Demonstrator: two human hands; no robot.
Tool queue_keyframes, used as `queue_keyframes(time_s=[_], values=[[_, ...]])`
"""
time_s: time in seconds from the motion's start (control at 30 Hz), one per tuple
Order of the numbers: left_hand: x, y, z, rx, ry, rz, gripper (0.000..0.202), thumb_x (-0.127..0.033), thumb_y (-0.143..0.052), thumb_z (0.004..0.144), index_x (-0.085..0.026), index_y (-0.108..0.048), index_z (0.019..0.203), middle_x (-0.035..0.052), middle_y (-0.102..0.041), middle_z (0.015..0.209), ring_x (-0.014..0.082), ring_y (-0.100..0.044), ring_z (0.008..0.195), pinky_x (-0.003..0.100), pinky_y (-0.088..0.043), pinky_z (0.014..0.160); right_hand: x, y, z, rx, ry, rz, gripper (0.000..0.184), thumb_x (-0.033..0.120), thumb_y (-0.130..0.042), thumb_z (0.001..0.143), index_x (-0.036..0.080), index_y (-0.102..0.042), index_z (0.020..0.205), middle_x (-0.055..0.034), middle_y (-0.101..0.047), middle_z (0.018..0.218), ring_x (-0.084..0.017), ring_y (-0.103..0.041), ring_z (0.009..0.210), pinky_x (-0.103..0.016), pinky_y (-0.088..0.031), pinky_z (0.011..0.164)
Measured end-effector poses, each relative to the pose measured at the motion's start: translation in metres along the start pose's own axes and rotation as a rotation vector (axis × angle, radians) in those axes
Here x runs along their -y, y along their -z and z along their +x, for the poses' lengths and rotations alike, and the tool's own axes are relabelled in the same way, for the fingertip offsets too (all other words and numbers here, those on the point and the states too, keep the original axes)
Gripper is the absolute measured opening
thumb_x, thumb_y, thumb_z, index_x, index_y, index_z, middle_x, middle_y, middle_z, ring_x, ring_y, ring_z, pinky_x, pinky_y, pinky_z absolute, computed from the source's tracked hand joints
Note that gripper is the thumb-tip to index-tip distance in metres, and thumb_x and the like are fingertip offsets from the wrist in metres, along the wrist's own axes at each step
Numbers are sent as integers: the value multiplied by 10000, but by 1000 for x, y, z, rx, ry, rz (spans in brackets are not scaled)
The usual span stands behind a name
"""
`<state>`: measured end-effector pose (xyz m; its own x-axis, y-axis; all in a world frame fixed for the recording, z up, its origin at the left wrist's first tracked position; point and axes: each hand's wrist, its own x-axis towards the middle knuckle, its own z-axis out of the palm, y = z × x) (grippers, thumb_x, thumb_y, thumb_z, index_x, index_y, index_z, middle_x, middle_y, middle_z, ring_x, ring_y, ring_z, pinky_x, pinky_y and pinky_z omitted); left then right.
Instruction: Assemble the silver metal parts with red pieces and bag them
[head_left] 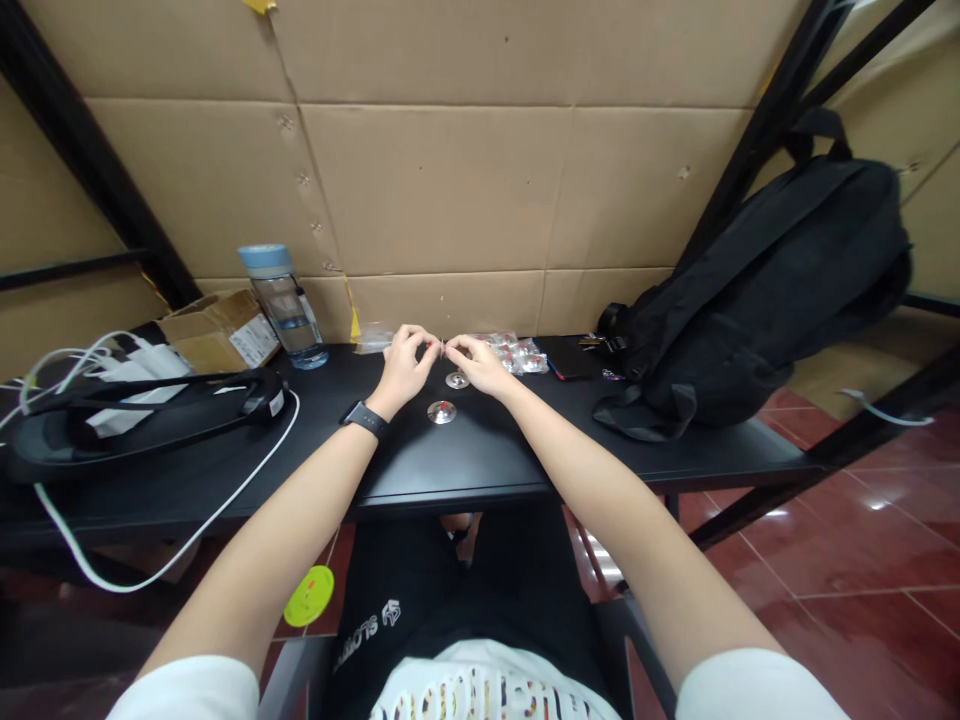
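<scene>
My left hand (406,366) and my right hand (478,364) meet over the far middle of the black table (465,460). Both pinch a tiny shiny metal part (443,347) between their fingertips. A black watch sits on my left wrist (365,419). Just below the hands lie two small round silver discs, one (457,380) close to my right hand and one (442,411) nearer to me. Clear plastic bags with small red and white parts (517,355) lie just beyond my right hand.
A black backpack (757,300) leans at the right. A water bottle with a blue cap (283,303) and a cardboard box (221,328) stand at the back left. A black strap device (142,415) and white cables (172,545) fill the left side. A dark phone (571,358) lies by the backpack.
</scene>
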<state>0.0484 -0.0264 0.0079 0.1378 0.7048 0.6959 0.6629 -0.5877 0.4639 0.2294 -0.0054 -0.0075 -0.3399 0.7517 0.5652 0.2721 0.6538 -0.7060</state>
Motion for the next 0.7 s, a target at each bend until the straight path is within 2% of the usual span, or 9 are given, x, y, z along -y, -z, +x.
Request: queue_keyframes(time_s=[0.07, 0.13, 0.23, 0.37, 0.43, 0.57, 0.7], values=[[1, 1, 1, -9, -23, -44, 316, -334, -391, 1058, -230, -686, 1100, 80, -637, 1194, 226, -581, 1184, 376, -435, 1051, 0, 0, 1, -3, 26, -58, 205, 348, -552, 943, 201, -641, 831, -37, -665, 921, -191, -616, 948, -313, -472, 899], [2, 3, 2, 85, -39, -33, 356, -375, -359, 1069, -249, -677, 1169, 72, -654, 1236, 231, -575, 1207, 380, -424, 1059, 1, 0, 1, -4, 38, -94, 187, 301, -555, 930, 207, -626, 785, -40, -657, 933, -196, -609, 987, -324, -461, 941], [8, 7, 1, 307, -53, 54, 289, -455, -527, 999, -277, -712, 1132, 50, -694, 1216, 263, -583, 1193, 422, -409, 1063, -1, 2, 2, -36, 32, -88, 171, 239, -553, 895, 208, -599, 734, -49, -648, 1014, -199, -605, 1051, -344, -437, 1011], [20, 10, -1, 457, -78, 139, 238, -439, -635, 921, -323, -745, 1097, 28, -692, 1262, 281, -559, 1234, 461, -380, 1089, -6, 7, 2, -62, -15, -77, 176, 222, -541, 880, 204, -590, 711, -54, -644, 1066, -200, -606, 1084, -348, -431, 1026], [26, 11, 1, 476, -59, 191, 229, -397, -602, 936, -337, -755, 1095, 29, -692, 1287, 296, -543, 1261, 486, -368, 1093, -8, 8, 2, -40, -17, -112, 170, 226, -549, 886, 207, -610, 728, -47, -657, 1019, -201, -608, 1063, -346, -437, 1011], [39, 19, 8, 406, 57, 263, 317, -261, -510, 944, -334, -750, 1138, 40, -712, 1279, 294, -583, 1229, 473, -413, 1049, -11, 4, 1, 61, 12, -235, 185, 161, -594, 869, 202, -650, 698, -44, -682, 928, -202, -609, 999, -333, -445, 961], [62, 36, 13, 426, 156, 398, 200, -287, -644, 849, -322, -794, 976, 53, -757, 1195, 366, -592, 1216, 526, -414, 1024, -14, -3, 0, 174, 49, -286, 212, 129, -618, 885, 189, -691, 695, -50, -715, 899, -206, -620, 991, -334, -438, 962]])
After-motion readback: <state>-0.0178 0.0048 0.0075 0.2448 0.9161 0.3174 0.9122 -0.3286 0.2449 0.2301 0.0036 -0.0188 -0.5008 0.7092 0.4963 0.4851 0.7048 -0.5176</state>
